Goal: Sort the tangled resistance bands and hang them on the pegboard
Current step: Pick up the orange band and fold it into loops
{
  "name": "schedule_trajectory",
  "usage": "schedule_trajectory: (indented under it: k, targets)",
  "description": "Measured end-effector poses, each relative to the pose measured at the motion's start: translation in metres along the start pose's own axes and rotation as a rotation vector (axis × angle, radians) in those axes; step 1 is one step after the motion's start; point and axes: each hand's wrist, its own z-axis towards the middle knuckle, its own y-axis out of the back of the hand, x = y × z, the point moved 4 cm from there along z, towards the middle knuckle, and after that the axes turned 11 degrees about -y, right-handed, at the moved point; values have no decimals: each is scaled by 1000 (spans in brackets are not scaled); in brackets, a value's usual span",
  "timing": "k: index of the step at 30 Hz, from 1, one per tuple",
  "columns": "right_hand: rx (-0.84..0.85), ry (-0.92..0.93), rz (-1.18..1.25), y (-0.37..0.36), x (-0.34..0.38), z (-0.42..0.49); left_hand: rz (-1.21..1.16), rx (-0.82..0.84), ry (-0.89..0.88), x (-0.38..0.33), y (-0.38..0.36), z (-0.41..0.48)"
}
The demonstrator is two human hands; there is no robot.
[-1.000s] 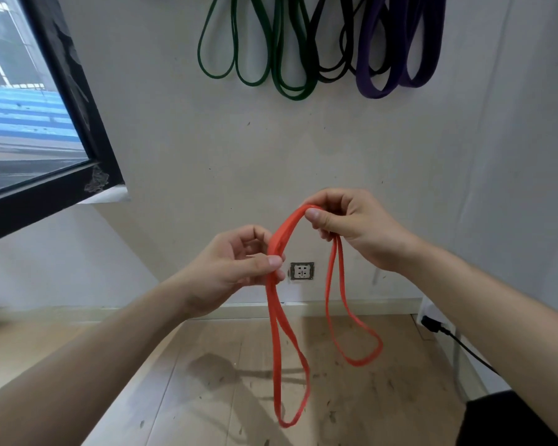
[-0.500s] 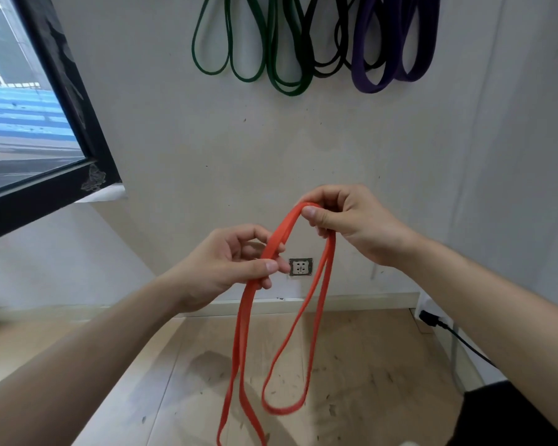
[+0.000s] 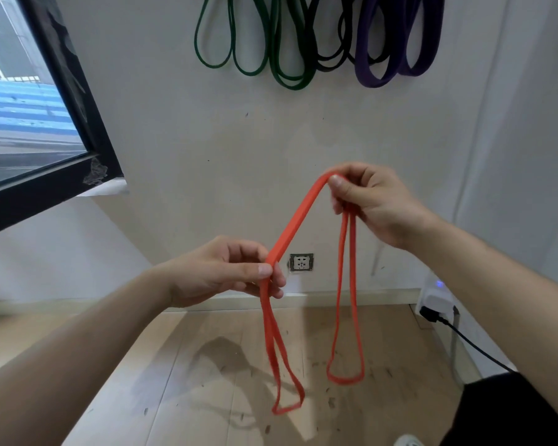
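A pale wall (image 3: 207, 140) fills most of the view. A black-framed window (image 3: 78, 101) is set in its left side, and the wall meets a scuffed wooden floor (image 3: 207, 397) along a light skirting. Along the wall's top edge hang looped bands whose upper ends are cut off by the picture's edge, so what carries them cannot be told. The green bands (image 3: 281, 59) are on the left, thin black bands (image 3: 332, 59) are in the middle and overlap the green, and wide purple bands (image 3: 397, 59) are on the right.

In front of the wall, well below those loops, the orange band (image 3: 298, 217) is held in the air between both hands. The right hand (image 3: 374, 204) is the higher one and pinches the band's top fold with thumb and curled fingers. The left hand (image 3: 219, 272) is lower and apart from it, and grips a doubled stretch. A taut length slants between the two hands, and one loop dangles below each hand, clear of the floor.

A dark garment (image 3: 512, 410) covers the lower right corner. By the wall's right foot a black cable (image 3: 464, 339) is plugged into a white adapter (image 3: 435, 294). A wall socket (image 3: 301, 262) sits just above the skirting, and the slanting band partly crosses in front of it.
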Motion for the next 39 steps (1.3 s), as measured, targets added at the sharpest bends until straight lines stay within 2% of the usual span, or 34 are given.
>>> schedule_trajectory:
  k: [2, 4, 9, 12, 16, 19, 23, 32, 39]
  targets:
    - [-58, -13, 38, 17, -1, 5, 1, -31, -17, 1, 2, 0]
    - [-46, -46, 6, 29, -9, 7, 8, -98, -45, 0, 4, 1]
    - [145, -231, -186, 38, -32, 3, 12, -257, -76, 6, 9, 5]
    - [249, -276, -322, 27, -38, -1, -9, -321, -108, 5, 10, 11]
    - [368, -260, -304, -14, -38, -5, 61, -275, -110, 6, -2, 22]
    - [381, -183, -333, -36, -34, -5, 103, -277, -111, 6, -5, 27]
    - [347, -160, -358, -36, -29, -6, 150, -274, -84, 6, -4, 26]
    - [461, -243, -458, -33, -25, -10, 127, -258, -52, 9, 5, 16]
    - [305, -138, -353, -16, -10, -5, 155, -226, -24, 6, 9, 9]
